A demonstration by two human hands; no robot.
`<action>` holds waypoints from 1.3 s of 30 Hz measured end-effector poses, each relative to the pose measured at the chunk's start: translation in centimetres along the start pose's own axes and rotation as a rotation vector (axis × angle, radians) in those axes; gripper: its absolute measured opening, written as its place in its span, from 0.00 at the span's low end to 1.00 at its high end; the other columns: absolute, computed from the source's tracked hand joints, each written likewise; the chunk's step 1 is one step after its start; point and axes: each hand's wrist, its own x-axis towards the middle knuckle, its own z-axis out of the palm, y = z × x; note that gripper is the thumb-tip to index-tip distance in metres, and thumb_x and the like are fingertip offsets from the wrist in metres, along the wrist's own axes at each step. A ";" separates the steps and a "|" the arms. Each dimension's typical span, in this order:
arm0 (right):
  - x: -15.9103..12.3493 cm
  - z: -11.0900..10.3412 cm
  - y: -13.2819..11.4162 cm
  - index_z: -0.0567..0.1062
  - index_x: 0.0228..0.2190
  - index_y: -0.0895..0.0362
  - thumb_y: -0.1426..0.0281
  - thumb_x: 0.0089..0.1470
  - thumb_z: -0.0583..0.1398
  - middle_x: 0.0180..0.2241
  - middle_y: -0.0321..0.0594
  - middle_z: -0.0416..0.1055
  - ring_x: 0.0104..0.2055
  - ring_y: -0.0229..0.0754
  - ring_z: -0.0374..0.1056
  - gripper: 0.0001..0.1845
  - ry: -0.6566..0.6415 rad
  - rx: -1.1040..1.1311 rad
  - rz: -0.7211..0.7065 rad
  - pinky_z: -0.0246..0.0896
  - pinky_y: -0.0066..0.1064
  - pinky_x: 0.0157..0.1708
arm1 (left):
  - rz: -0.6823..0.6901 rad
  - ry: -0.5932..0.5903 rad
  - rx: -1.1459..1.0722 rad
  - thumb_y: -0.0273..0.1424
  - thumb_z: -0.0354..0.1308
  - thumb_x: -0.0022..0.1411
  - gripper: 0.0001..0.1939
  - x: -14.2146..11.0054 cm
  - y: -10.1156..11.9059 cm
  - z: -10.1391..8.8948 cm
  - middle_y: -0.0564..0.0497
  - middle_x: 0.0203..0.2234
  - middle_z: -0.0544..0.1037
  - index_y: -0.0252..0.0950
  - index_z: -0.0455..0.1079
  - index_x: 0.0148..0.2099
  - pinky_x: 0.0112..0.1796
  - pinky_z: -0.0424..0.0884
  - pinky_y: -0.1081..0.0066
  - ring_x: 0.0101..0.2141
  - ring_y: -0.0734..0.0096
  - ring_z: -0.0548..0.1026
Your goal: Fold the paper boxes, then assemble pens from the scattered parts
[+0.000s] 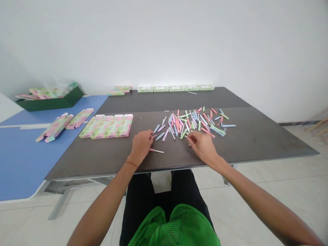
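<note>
My left hand [142, 144] is closed in a pinch on a small pink pen-like piece [154, 136], whose tip sticks out past the fingers. Just below it, a thin stick with a pink end and a white shaft [156, 150] lies on the dark table. At the near edge of a loose heap of pastel pen-like sticks [187, 122], my right hand [202, 144] is pinched shut on a small pale stick [186, 136], mostly hidden by the fingers. The heap mixes pink, green, blue, purple and white pieces, pointing every way.
Several pink-green cartons marked 5 [111, 126] stand in a row at left. Flattened cartons [55, 127] lie on the blue table [12, 160], beside a dark green tray [49, 103]. Several pale green boxes [176, 88] line the back edge of the dark table [250, 141].
</note>
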 end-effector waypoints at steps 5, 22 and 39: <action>-1.1 -0.4 0.2 0.80 0.32 0.55 0.66 0.58 0.62 0.31 0.42 0.80 0.32 0.45 0.74 0.08 0.053 0.360 -0.012 0.69 0.34 0.33 | 0.085 0.056 -0.127 0.23 0.56 0.64 0.11 -0.8 0.7 -0.4 0.47 0.40 0.82 0.36 0.78 0.44 0.36 0.78 0.70 0.36 0.67 0.80; -1.3 -0.3 -3.0 0.79 0.34 0.55 0.57 0.47 0.74 0.33 0.41 0.82 0.35 0.44 0.80 0.18 -0.142 1.236 0.377 0.76 0.34 0.36 | 0.354 -0.066 -0.292 0.30 0.51 0.75 0.14 -6.0 6.1 -2.9 0.44 0.43 0.78 0.37 0.78 0.52 0.46 0.75 0.65 0.42 0.63 0.78; -4.5 -3.5 0.5 0.85 0.29 0.55 0.66 0.38 0.79 0.33 0.41 0.84 0.34 0.40 0.80 0.14 0.028 1.286 0.538 0.79 0.30 0.38 | 0.274 -0.036 -0.568 0.30 0.61 0.69 0.06 -7.5 8.7 -0.5 0.52 0.37 0.86 0.40 0.80 0.44 0.40 0.77 0.70 0.35 0.68 0.82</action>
